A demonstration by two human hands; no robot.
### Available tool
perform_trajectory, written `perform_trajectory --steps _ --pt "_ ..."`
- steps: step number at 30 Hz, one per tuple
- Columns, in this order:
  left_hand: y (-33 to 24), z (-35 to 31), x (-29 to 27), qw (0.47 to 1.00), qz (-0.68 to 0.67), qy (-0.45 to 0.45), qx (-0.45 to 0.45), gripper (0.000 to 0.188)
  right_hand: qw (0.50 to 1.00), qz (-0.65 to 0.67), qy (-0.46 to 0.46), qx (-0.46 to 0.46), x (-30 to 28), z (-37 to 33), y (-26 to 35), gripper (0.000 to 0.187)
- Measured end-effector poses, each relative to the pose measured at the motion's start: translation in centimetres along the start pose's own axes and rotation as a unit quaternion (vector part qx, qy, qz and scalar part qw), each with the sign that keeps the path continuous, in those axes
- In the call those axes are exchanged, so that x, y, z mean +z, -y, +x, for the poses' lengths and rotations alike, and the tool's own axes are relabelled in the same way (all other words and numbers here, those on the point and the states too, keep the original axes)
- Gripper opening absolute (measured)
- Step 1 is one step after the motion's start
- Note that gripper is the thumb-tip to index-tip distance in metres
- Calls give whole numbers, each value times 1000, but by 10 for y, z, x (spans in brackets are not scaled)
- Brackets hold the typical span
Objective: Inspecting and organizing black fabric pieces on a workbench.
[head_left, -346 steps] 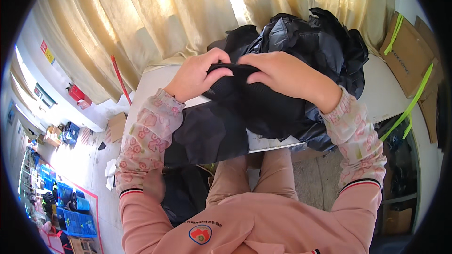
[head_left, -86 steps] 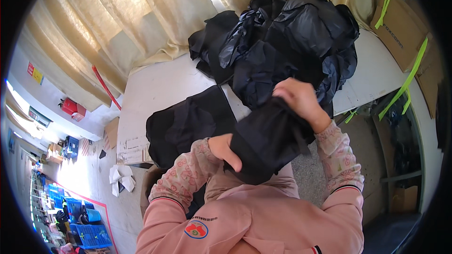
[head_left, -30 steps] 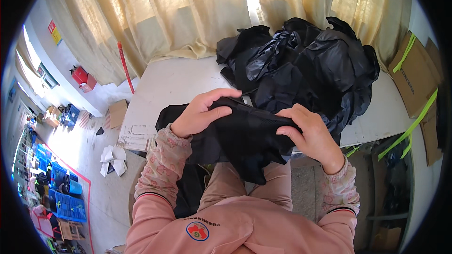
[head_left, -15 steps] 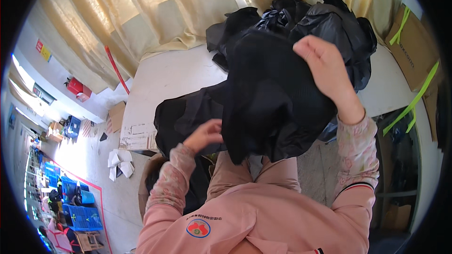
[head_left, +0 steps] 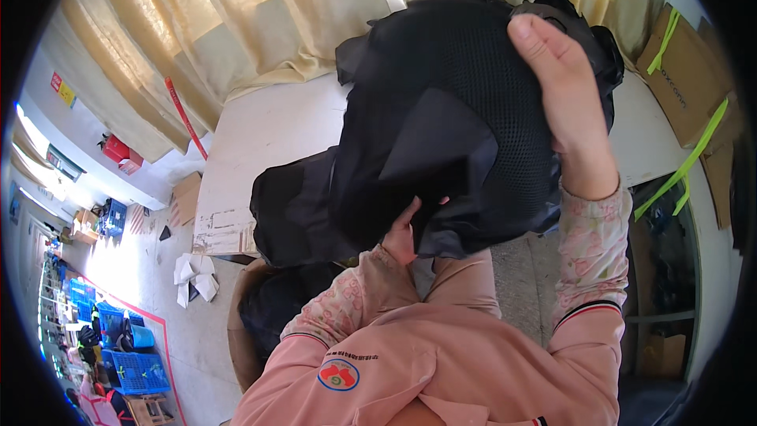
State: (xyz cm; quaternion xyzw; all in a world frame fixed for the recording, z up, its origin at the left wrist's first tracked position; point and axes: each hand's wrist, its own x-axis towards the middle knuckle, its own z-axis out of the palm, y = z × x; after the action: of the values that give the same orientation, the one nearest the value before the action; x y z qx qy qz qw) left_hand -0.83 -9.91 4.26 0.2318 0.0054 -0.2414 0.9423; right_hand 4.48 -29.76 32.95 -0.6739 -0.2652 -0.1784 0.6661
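A large black fabric piece (head_left: pixel 426 134) with a mesh panel (head_left: pixel 516 122) is held up in front of me, its lower part gaping into a dark fold. My right hand (head_left: pixel 564 87) is closed on its upper right edge, thumb on top and the other fingers partly hidden. At the lower fold, my left hand (head_left: pixel 402 241) reaches in with thumb and a fingertip apart; the rest of its fingers are lost in the dark cloth. Another flat black fabric piece (head_left: pixel 292 205) lies on the white table (head_left: pixel 264 122) to the left.
More black material (head_left: pixel 603 55) is heaped at the back of the table, against beige curtains (head_left: pixel 276 16). Below the table's front edge stands an open carton (head_left: pixel 239 323) with black stuff inside. Cardboard (head_left: pixel 678 87) leans at the right. White scraps (head_left: pixel 195 278) lie on the floor.
The mesh fabric piece has been raised and spread wider, with my right hand moving up and away. My left hand has moved right, from beside the piece into its lower fold.
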Motion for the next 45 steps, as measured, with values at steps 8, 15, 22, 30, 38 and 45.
perform_trajectory --steps 8,15,22,30,38,45 --pt "-52 -38 48 992 -128 13 3 55 836 -537 107 17 -11 -65 -192 26" --pt "-198 -93 38 935 262 -44 237 50 917 -396 36 32 -94 -66 -227 30" --pt "-222 -72 -59 900 310 -131 276 32 951 94 176 235 -62 -41 -84 58" --pt "-154 -13 -99 901 337 -266 66 12 938 186 219 194 22 24 6 62" --pt "-44 -1 -24 931 241 -274 1 17 898 297 213 246 153 38 41 62" --pt "-39 -36 -21 975 101 -194 34 25 891 325 195 249 170 41 45 70"
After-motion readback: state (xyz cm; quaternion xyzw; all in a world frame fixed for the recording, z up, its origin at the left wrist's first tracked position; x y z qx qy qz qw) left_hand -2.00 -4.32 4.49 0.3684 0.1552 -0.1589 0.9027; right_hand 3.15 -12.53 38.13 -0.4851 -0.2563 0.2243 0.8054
